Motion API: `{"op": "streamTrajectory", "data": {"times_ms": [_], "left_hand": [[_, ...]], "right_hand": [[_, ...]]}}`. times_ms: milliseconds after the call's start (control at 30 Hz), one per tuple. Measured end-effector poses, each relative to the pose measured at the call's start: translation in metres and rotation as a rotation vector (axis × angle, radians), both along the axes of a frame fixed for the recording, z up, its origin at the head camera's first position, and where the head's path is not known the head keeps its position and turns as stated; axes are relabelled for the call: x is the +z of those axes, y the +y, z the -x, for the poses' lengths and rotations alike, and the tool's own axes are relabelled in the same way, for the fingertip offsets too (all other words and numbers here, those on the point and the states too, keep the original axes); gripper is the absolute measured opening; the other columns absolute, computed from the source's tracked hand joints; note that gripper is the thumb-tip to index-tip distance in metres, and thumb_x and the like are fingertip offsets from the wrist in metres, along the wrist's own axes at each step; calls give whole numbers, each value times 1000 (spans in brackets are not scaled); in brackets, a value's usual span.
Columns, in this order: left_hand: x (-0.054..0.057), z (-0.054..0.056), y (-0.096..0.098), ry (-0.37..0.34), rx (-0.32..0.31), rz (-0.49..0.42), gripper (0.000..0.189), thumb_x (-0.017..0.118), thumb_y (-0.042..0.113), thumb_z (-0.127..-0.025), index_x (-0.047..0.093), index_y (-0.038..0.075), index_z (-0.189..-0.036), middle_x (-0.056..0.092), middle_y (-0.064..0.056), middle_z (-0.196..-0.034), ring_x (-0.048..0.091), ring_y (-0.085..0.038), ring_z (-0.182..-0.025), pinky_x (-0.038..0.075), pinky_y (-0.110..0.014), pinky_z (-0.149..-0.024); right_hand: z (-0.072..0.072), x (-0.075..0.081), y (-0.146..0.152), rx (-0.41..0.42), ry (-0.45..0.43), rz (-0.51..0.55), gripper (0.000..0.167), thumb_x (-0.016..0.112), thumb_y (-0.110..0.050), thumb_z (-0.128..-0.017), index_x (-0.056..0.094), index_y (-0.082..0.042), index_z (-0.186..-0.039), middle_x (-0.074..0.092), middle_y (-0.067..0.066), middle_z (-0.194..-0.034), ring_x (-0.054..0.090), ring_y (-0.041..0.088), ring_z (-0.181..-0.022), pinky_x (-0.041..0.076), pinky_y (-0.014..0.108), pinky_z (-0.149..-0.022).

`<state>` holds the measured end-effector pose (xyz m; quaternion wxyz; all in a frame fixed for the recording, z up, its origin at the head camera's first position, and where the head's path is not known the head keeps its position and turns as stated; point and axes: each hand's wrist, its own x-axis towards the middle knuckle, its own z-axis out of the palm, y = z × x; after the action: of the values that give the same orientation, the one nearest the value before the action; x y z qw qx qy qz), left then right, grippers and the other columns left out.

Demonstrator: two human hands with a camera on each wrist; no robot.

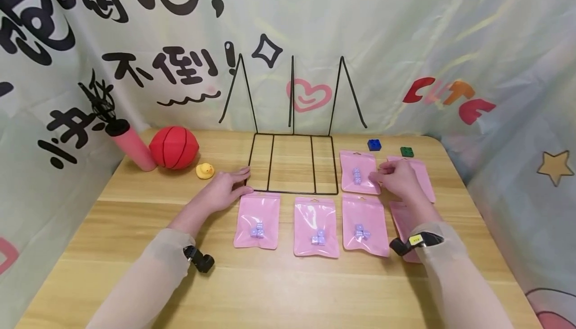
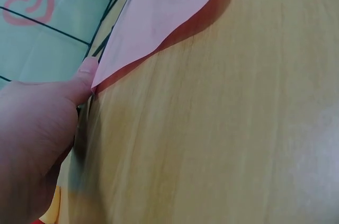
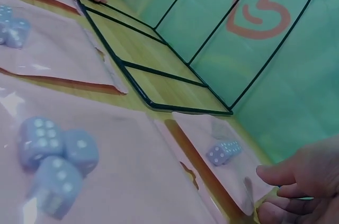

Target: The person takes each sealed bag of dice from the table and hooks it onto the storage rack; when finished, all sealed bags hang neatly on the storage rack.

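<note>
My left hand rests at the front left corner of a black wire rack, fingers at its side wire and thumb at the front wire. Close to that thumb lies the top corner of a pink zip bag with lilac dice inside. On the right, my right hand pinches the right edge of another pink bag, which holds lilac dice. In the right wrist view, its thumb lies over this bag's edge.
Two more pink dice bags lie in the front row. Farther right, two others are partly under my right arm. Blue and green bricks lie behind. A yellow duck, red ball and pink vase stand left.
</note>
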<state>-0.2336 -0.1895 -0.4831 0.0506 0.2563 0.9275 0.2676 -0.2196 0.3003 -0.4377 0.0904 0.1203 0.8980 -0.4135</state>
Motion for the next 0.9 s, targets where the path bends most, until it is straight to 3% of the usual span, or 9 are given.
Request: {"op": "streamTrajectory", "data": {"times_ms": [233, 333, 500, 700, 900], "left_hand": [[-1, 2, 6, -14, 22, -73, 58, 74, 33, -102, 58, 4, -149, 49, -10, -158, 41, -32, -147, 37, -48, -119], [1, 1, 8, -14, 25, -84, 57, 75, 31, -101, 59, 3, -148, 50, -10, -157, 43, -32, -146, 38, -48, -119], [2, 1, 8, -12, 22, -77, 56, 76, 30, -101, 59, 2, -148, 50, -11, -157, 42, -33, -147, 38, -49, -119], [-1, 2, 5, -18, 30, -74, 56, 74, 33, -102, 59, 4, -149, 48, -9, -158, 40, -32, -148, 36, -47, -120], [-4, 1, 1, -19, 36, -84, 55, 75, 30, -102, 60, 3, -148, 49, -11, -157, 42, -34, -147, 37, -50, -119]], "right_hand": [[15, -8, 2, -201, -107, 96, 50, 74, -16, -101, 52, 5, -141, 54, 23, -130, 50, 37, -115, 47, 41, -95], [18, -10, 2, -220, -112, 114, 48, 73, -12, -101, 53, 5, -141, 53, 22, -130, 50, 36, -113, 46, 39, -92], [13, -6, 2, -163, -109, 65, 41, 70, -15, -103, 56, 7, -135, 56, 22, -124, 53, 34, -105, 49, 36, -85], [1, 12, 2, -38, -214, -38, 49, 70, -39, -103, 58, 5, -121, 57, 18, -105, 53, 34, -99, 48, 41, -79], [4, 11, -1, 13, -271, 95, 44, 73, -41, -101, 67, 2, -108, 59, 7, -79, 57, 26, -74, 46, 35, -71]]}}
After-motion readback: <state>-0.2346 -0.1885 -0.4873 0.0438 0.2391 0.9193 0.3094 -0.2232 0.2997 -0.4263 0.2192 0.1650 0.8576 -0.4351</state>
